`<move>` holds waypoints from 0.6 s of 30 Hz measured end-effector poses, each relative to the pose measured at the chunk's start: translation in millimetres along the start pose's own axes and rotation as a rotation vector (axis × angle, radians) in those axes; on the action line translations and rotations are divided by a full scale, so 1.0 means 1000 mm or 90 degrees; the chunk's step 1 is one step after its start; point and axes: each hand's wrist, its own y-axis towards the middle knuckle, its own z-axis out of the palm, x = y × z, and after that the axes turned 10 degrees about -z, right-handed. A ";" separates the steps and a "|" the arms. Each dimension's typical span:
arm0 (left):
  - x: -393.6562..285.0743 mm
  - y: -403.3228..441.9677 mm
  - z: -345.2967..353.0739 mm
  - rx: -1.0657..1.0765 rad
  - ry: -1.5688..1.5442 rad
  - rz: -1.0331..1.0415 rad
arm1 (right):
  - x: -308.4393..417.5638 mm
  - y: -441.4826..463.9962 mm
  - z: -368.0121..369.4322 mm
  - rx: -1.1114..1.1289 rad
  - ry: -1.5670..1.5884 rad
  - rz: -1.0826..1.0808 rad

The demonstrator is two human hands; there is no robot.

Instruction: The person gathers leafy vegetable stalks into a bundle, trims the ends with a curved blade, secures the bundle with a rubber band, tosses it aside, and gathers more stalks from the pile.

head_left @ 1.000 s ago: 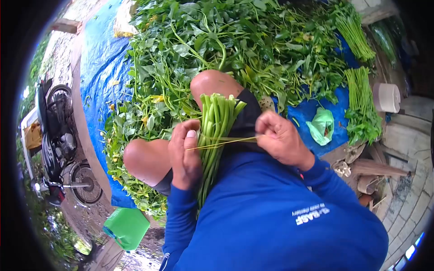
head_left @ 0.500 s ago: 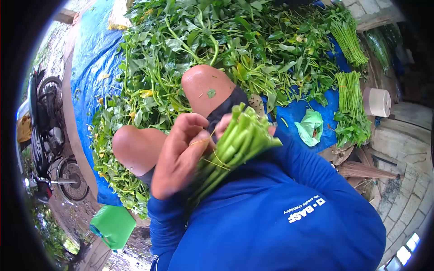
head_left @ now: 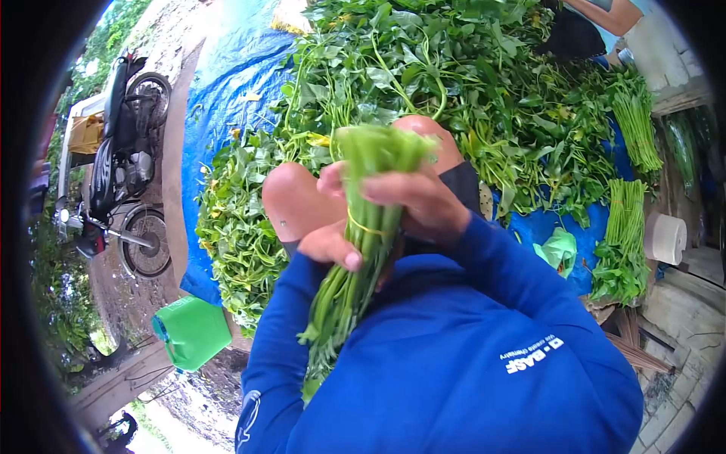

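A bundle of green stems (head_left: 370, 242) stands nearly upright over my lap, its cut ends at the top and blurred. A thin yellow band (head_left: 367, 228) runs around it. My right hand (head_left: 420, 198) is wrapped round the upper stems, just below the cut ends. Lower down, on the bundle's left side, my left hand (head_left: 331, 244) holds the stems beneath the band, thumb across the front. Some of its fingers are hidden behind the bundle. Leaves hang from the lower end against my blue shirt.
Loose leafy greens (head_left: 484, 91) lie heaped on a blue tarp (head_left: 227, 98). Tied bundles (head_left: 626, 219), a green plastic bag (head_left: 558, 250) and a pale roll (head_left: 665, 237) are at the right. A green container (head_left: 193, 331) and motorcycle (head_left: 125, 174) stand left. Another person's arm (head_left: 612, 17) shows top right.
The yellow band, earlier stretched between my hands, now sits around the stems. My hands have shifted onto the bundle, which has turned more upright. The view has swung, bringing another person's arm in.
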 end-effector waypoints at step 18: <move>-0.201 -0.137 0.112 -0.526 0.266 0.626 | 0.099 0.136 0.134 0.254 -0.344 -0.232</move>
